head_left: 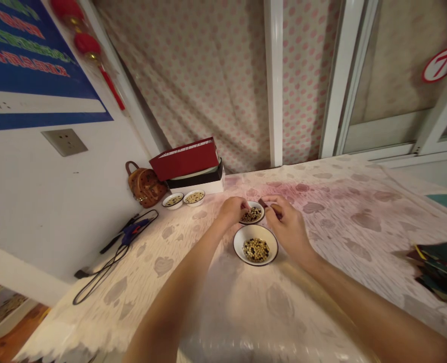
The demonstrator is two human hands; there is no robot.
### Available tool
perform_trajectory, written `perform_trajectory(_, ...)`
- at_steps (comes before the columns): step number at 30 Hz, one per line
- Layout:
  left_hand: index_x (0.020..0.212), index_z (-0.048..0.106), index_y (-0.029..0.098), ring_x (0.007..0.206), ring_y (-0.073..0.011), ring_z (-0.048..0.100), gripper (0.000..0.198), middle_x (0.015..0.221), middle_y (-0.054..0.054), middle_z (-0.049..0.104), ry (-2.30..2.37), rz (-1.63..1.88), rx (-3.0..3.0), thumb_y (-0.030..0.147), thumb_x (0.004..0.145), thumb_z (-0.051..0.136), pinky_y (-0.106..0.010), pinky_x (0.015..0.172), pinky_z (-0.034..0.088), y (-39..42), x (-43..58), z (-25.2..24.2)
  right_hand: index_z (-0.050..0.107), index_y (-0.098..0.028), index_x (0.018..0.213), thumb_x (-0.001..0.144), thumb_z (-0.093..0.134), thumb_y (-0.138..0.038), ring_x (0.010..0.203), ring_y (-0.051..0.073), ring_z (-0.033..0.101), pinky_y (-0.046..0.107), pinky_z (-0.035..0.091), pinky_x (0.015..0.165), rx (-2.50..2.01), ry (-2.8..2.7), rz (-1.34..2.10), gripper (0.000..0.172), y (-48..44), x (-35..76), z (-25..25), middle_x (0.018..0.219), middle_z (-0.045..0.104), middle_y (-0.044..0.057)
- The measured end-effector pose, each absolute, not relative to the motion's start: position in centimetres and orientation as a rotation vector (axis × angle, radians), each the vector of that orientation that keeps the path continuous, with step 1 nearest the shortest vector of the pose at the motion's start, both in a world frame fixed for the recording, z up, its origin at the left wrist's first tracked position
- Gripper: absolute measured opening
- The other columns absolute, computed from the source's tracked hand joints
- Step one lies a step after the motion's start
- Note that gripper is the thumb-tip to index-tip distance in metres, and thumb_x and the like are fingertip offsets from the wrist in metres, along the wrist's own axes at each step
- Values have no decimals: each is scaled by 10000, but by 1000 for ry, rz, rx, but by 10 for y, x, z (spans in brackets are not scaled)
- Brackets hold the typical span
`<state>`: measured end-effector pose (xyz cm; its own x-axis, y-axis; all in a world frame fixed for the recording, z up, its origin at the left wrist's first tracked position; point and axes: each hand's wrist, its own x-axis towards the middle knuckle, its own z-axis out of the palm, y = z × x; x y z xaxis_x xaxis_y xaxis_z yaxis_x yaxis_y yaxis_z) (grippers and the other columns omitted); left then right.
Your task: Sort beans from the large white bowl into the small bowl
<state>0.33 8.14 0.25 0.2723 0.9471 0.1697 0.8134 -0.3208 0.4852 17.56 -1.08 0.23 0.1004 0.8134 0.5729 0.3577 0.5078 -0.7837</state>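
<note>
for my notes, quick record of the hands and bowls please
left hand: at the rim of the small bowl
right hand: fingers pinching a dark piece beside that bowl
big bowl: mixed seeds, nearer the person
farther off: two more seed bowls, brown bag, red box

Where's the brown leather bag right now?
In the head view, the brown leather bag sits at the far left of the table against the wall, beside the stacked boxes and a small bowl of grains.
</note>
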Motion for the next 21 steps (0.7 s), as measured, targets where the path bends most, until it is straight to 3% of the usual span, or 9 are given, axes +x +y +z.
perform_trajectory(6, 975, 750, 124, 855, -160, 712, 177, 933, -85, 783, 1108, 1157, 1512, 182, 808, 760, -312, 869, 542, 57, -1, 1, 656, -204, 1090, 899, 492, -279, 558, 153, 551, 271, 384, 571, -1073, -1493, 466, 262, -10, 176, 0, 624, 589, -43)
perform_trajectory(10, 1027, 757, 128, 914, -166, 725, 361, 1000, -95, 789, 804, 1228, 1089, 239, 712, 893, -330, 932, 534, 29, -3, 0, 643, -206, 1125, 920, 487, -283, 553, 156, 560, 276, 409, 587, -1044, -1530, 487, 269, -14, 173, 0, 616, 588, -49)
perform_trajectory(21, 992, 772, 127, 856, -121, 722, 325, 913, -56, 785, 695, 1218, 894, 122, 691, 893, -276, 926, 525, 11, -1, 6, 631, -212, 1151, 952, 473, -316, 574, 163, 590, 291, 432, 624, -1059, -1652, 495, 274, -20, 167, -3, 620, 619, -48)
